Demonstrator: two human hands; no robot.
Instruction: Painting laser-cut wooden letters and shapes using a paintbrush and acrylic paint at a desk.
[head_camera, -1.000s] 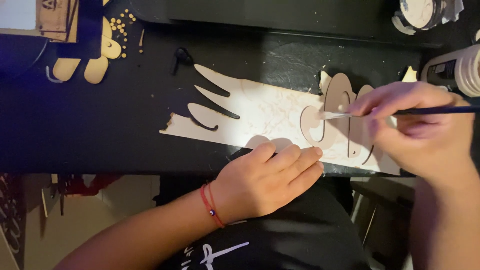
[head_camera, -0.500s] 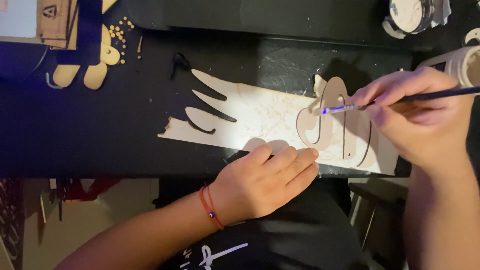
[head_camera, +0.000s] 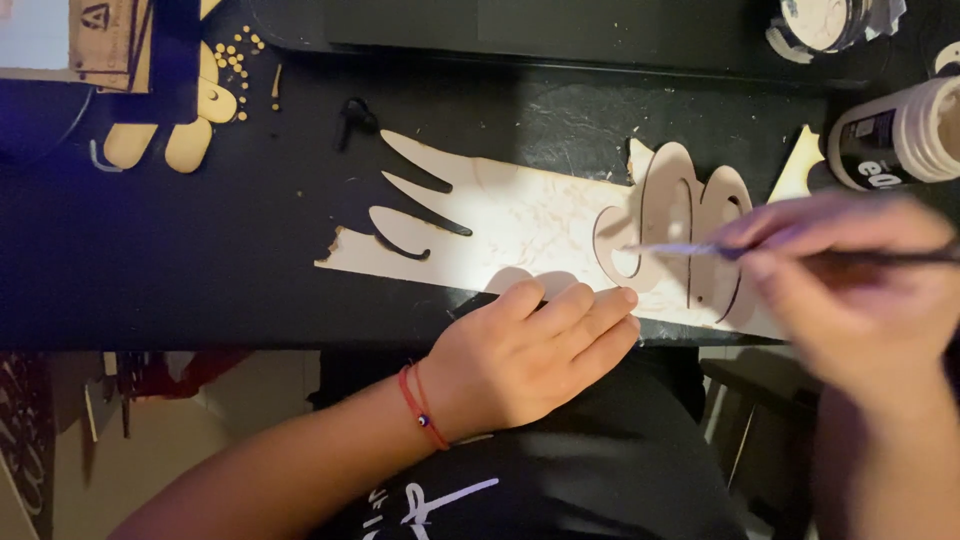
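— Head view first: where does the wooden cut-out (head_camera: 540, 225) lie from the hands?

— It lies flat on the black tabletop (head_camera: 180, 260), ahead of the person's body and near the tabletop's front edge. Its long axis runs left to right, tilted a little so that the right end sits closer to the person. The pointed, finger-like prongs are at the left end; the rounded looping shapes are at the right end.

— Which hand is nearer which end?

— The left hand (head_camera: 530, 360) sits at the near edge about midway along the piece. The right hand (head_camera: 850, 290) is over the right end, by the loops.

— How does the left hand stand?

— Palm down, fingers stretched out and close together, their tips lying on the lower edge of the cut-out. It grips nothing; it looks pressed flat on the wood. A red string bracelet (head_camera: 420, 410) is around the wrist.

— And the right?

— It is blurred, but the fingers are closed in a pinch around a thin paintbrush (head_camera: 760, 252). The brush lies nearly level, handle off to the right and tip pointing left, and the tip sits at the leftmost loop. I cannot tell whether the bristles touch the wood.

— What else is about?

— A paint bottle (head_camera: 895, 135) lies on its side beyond the right hand, and an open paint jar (head_camera: 825, 22) stands at the top edge. Small wooden pieces (head_camera: 180, 125) are well apart at the upper left.

— Any other view?

— No, only this one.
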